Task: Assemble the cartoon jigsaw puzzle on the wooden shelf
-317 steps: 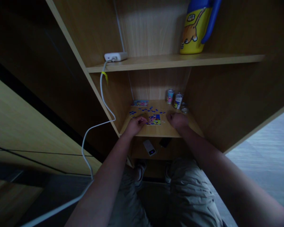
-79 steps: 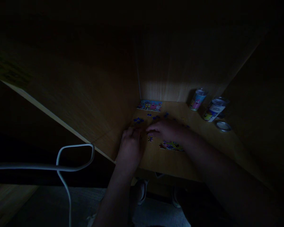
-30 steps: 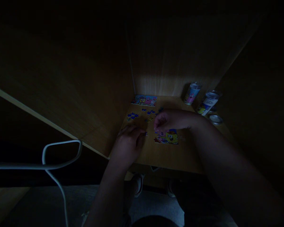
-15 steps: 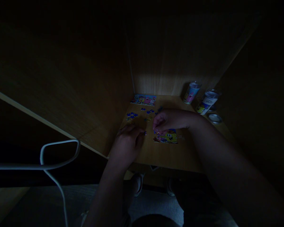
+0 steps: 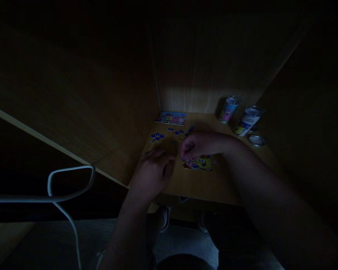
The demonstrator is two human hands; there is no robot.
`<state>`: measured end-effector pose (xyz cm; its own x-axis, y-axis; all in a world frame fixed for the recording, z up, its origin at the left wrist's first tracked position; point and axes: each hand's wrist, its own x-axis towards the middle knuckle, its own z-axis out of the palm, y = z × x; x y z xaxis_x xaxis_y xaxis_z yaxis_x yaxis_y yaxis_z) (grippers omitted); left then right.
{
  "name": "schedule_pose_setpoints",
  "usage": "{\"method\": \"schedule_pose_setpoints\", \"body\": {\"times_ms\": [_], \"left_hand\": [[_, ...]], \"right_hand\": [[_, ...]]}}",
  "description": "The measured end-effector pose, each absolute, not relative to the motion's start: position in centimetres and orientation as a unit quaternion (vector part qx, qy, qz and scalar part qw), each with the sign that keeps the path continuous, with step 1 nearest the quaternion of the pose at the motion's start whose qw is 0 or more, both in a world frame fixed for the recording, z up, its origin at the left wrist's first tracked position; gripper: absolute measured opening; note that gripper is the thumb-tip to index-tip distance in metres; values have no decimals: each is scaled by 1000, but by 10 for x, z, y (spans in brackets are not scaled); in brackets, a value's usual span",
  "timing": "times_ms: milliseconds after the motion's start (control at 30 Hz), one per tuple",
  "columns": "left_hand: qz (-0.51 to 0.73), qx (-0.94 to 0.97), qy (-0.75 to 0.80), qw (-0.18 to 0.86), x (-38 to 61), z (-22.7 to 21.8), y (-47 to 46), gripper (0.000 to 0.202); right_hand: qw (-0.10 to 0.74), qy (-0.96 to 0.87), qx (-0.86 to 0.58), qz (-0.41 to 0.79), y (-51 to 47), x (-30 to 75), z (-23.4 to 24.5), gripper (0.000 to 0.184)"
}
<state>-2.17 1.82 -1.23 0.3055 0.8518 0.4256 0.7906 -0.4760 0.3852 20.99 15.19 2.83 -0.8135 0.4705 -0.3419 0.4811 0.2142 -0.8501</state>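
Observation:
A partly joined jigsaw puzzle (image 5: 202, 162) with a yellow cartoon character lies on the wooden surface. My right hand (image 5: 192, 147) reaches over its upper left edge, fingers pinched on a small puzzle piece (image 5: 183, 159), mostly hidden, with a bit of blue showing. Just left of it, my left hand (image 5: 156, 167) hovers low with thumb and forefinger closed together. Whatever sits between those fingertips is hidden. Beyond the hands lie loose puzzle pieces (image 5: 157, 137), several of them blue side up. A colourful picture card (image 5: 171, 118) rests at the back left.
Two clear canisters with printed labels, one farther back (image 5: 229, 109) and one nearer (image 5: 247, 122), stand at the right. A round metal lid (image 5: 257, 140) lies before them. Wooden panels (image 5: 186, 90) enclose the surface at back and left. A white cable (image 5: 70, 197) hangs at lower left.
My left hand has shifted slightly right, and its fingertips now cover the spot where a small puzzle piece showed. My right hand has moved very little, still at the puzzle's left edge.

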Motion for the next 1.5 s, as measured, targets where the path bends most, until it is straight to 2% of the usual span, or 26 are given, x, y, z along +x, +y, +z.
{"method": "schedule_pose_setpoints", "body": {"times_ms": [133, 333, 733, 900, 1033, 1133, 1267, 1500], "left_hand": [[292, 811, 505, 52, -21, -12, 17, 23], [295, 806, 509, 63, -20, -12, 18, 22], [278, 807, 517, 58, -19, -9, 18, 21], [290, 801, 522, 50, -19, -10, 17, 21], [344, 755, 559, 18, -23, -10, 17, 26], [378, 713, 590, 9, -28, -9, 17, 29], [418, 668, 615, 22, -32, -8, 17, 28], [412, 685, 600, 46, -30, -10, 18, 27]], "right_hand": [[5, 791, 296, -535, 150, 208, 28, 19], [3, 803, 302, -513, 151, 206, 25, 9], [-3, 813, 310, -493, 149, 202, 21, 8], [-5, 805, 302, -511, 148, 203, 24, 10], [-11, 792, 283, -541, 149, 210, 33, 19], [-45, 791, 285, -539, 151, 215, 38, 27], [-82, 816, 291, -493, 153, 215, 38, 24], [-34, 771, 308, -556, 153, 212, 29, 28]]}}
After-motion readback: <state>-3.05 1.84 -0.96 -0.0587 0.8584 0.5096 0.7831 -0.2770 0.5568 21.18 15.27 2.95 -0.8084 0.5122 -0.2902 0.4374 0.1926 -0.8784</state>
